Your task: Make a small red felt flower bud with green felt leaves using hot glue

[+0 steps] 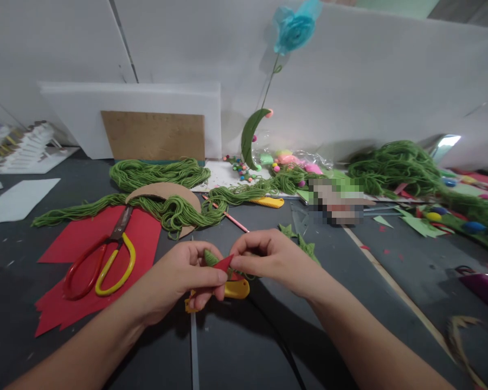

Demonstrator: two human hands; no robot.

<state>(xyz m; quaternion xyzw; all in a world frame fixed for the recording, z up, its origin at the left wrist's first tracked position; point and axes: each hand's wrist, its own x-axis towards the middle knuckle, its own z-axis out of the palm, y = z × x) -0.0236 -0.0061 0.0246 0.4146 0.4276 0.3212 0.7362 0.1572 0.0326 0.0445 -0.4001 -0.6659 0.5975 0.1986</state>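
Note:
My left hand [187, 276] and my right hand [268, 257] meet over the dark table, both pinched on a small red and green felt piece [222, 262]. The left thumb and forefinger press its red tip, and the right fingers close on its other end. Just beneath the hands lies a yellow tool [236, 290], partly hidden by my left fingers. Small green felt leaves [299, 241] lie beside my right hand.
Red-and-yellow scissors [106, 260] rest on red felt [89, 260] at the left. Green yarn [162, 203] drapes over a cardboard disc [166, 190]; more yarn [406, 168] is heaped right. A blue fabric flower [295, 27] stands at the wall, with pom-poms [287, 160], a yellow comb [268, 202] and a purple tool [483, 281].

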